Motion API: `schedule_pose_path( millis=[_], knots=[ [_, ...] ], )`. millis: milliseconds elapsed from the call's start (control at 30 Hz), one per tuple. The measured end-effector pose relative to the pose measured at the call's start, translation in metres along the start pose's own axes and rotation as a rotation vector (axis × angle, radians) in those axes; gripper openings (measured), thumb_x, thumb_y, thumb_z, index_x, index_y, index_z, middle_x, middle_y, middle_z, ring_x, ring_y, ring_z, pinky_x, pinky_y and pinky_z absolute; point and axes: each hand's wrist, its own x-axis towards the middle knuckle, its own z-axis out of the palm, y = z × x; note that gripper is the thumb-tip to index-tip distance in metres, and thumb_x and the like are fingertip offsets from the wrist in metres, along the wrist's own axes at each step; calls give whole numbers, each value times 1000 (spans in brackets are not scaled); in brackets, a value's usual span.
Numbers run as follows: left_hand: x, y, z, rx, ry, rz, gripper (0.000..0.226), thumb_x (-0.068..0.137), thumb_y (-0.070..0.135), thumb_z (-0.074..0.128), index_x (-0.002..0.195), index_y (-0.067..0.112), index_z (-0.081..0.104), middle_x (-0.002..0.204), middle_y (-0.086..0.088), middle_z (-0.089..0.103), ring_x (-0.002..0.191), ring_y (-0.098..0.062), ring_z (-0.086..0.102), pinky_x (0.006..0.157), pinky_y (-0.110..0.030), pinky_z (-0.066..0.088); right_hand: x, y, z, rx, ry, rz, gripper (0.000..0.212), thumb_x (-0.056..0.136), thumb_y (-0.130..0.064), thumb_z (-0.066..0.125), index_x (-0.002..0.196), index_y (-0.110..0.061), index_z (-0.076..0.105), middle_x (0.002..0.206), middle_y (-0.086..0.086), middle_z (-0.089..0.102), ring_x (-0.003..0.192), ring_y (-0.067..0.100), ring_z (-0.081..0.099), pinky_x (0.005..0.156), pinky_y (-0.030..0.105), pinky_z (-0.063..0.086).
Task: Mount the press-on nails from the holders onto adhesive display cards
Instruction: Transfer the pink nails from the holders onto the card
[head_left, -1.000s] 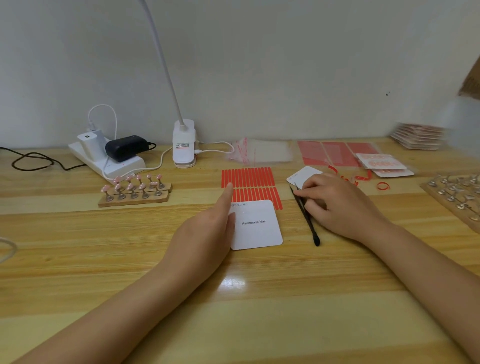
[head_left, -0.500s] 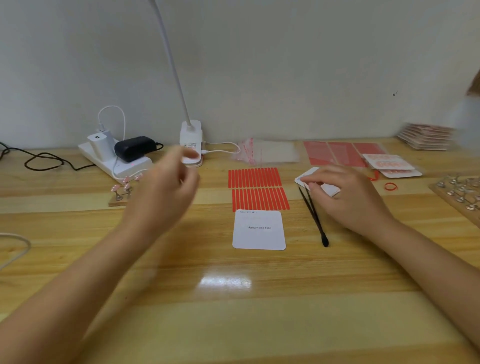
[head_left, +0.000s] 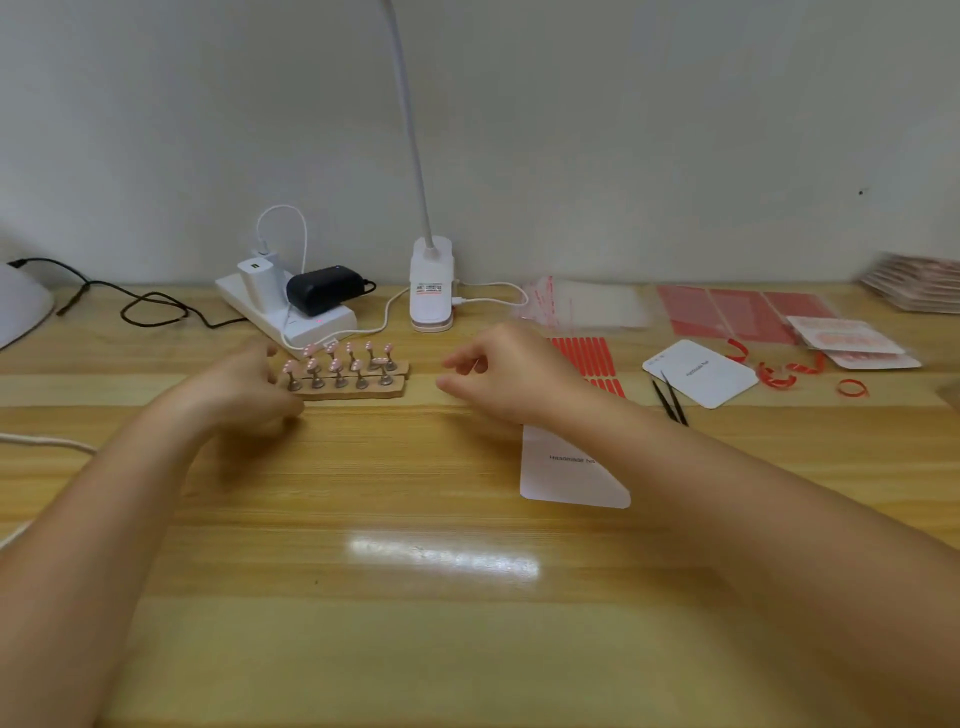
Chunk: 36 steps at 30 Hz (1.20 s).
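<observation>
Both hands flank the wooden holder block on the desk, and that block is the anchor here. It carries two rows of little metal stands, each topped with a pink press-on nail. The left hand sits right at the block's left end, fingers curled toward it; it is blurred, so whether it grips the wood or only touches it cannot be told. The right hand hovers just off the block's right end, apart from it, fingers loosely curled with thumb and forefinger near each other, holding nothing visible. Right of the block and nearer the person lies a white display card printed "Handmade Nail", partly covered by the right forearm. Past the right hand, red adhesive strips show in rows. Farther right of the block rest black tweezers touching a second white card, with curls of red backing beyond. Behind the block stand a white power strip with chargers and a clip lamp.
</observation>
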Motion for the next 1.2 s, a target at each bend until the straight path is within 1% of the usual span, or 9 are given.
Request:
schedule_pose_path(
  millis=[233,433,633,767,833,900,967,1100,1200],
  knots=[
    [5,-6,-4,-75,58,37,46,76,2,72,118,3,55,92,-8,59,88,-23,53,78,-30,38,19,-20,29,-72,-47,28,38,88,-43,59,117,-18,64,114,-1,64,107,19,55,90,34,41],
    [-2,-11,-17,-10,-138,90,24,72,15,78,90,14,62,87,-6,61,76,-20,55,60,-28,42,21,-19,29,-30,-62,27,41,82,-43,66,115,-19,64,113,-1,64,108,18,55,95,38,43],
    [-6,-2,-14,84,-118,261,20,70,24,79,87,25,70,87,2,66,84,-13,59,78,-29,48,18,-5,22,-41,-61,26,44,82,-44,66,119,-22,62,113,-3,64,108,16,54,92,33,39],
    [-11,10,-7,-29,-56,363,16,68,22,81,73,30,69,60,11,66,61,3,59,54,-7,40,8,10,7,-57,-16,-15,39,81,-44,67,113,-22,66,105,-6,65,100,13,53,80,26,33],
    [-16,23,1,-126,14,437,20,67,22,81,68,35,66,54,11,62,54,10,54,51,-1,37,-2,23,-7,-31,57,-25,36,81,-41,67,111,-22,68,95,-9,63,90,9,50,77,25,31],
    [-22,38,14,-183,51,511,24,68,26,80,72,41,62,65,13,62,59,12,54,53,-2,39,-15,38,-24,-5,119,-16,33,81,-40,67,109,-23,69,83,-15,55,86,6,45,80,28,33],
    [-26,57,32,-192,47,552,22,69,30,78,75,43,61,72,15,61,64,10,54,55,-9,39,-28,55,-42,-18,134,13,33,79,-39,68,108,-23,69,81,-16,52,87,9,47,83,31,36],
    [-26,85,67,-284,1,565,18,74,25,76,86,33,65,70,19,57,65,4,52,54,-2,37,-52,85,-63,-21,126,100,33,78,-36,70,108,-22,69,96,-1,60,92,14,50,78,32,38],
    [-24,96,84,-310,-37,543,21,77,27,73,98,26,69,73,20,55,69,-1,51,55,-8,40,-61,99,-63,-40,130,136,33,78,-37,70,108,-23,69,101,-4,60,92,10,47,75,28,35]
  ],
)
